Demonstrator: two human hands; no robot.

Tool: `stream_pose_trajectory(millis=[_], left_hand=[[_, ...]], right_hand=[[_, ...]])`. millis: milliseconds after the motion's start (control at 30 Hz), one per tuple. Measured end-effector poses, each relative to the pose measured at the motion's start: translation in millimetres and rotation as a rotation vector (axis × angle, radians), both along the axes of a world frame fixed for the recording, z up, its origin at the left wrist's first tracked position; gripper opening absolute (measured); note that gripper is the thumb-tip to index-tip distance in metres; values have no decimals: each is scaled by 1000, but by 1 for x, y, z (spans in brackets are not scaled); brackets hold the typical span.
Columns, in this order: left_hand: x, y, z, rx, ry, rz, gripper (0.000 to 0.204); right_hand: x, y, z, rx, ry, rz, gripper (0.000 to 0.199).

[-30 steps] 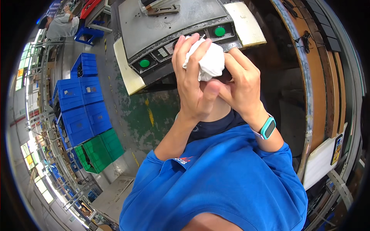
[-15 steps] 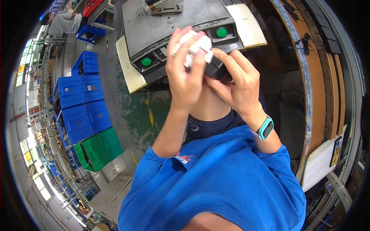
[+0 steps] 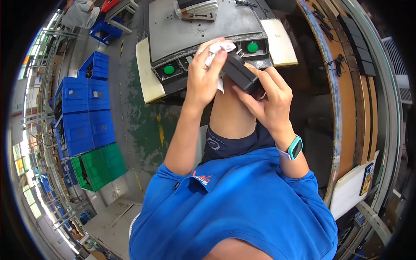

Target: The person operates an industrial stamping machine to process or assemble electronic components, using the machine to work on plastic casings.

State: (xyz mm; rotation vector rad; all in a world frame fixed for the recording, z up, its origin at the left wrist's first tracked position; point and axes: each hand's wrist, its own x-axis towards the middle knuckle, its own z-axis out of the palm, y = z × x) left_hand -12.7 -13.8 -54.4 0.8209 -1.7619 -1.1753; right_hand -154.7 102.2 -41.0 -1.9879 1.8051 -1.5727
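Note:
A black rectangular plastic case (image 3: 239,73) with rounded edges is held tilted above my bare knee. My right hand (image 3: 274,95) grips its lower right end between thumb and fingers. Bunched in my left hand (image 3: 204,73) is a crumpled white wiping cloth (image 3: 222,47), closed on by the fingers and thumb and lying against the upper left end of the case. One corner of the cloth hangs below my fingers. The fingertips of my right hand are partly hidden behind the case.
Ahead stands a grey metal machine table (image 3: 195,34) with two green buttons (image 3: 252,47) and cream side pads (image 3: 279,41). Blue crates (image 3: 89,95) and a green crate (image 3: 99,167) are at left. A wooden shelf (image 3: 342,104) at right bears black blocks and cables. Another person (image 3: 80,15) is far left.
The case has turned, so more of its long side shows. My left hand with the cloth has lowered slightly and stays at the upper left end. The whole view has shifted a little.

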Motion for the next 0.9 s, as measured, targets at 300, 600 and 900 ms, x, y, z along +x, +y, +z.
stream_pose_trajectory(millis=[300,600,900], left_hand=[[-11,45,25,-646,-234,70,33],[-6,42,19,-594,-187,43,34],[-6,42,18,-614,-204,47,32]], right_hand=[[-2,2,1,56,-5,-9,40],[0,0,0,85,-30,-11,33],[-5,0,-3,28,-17,50,35]])
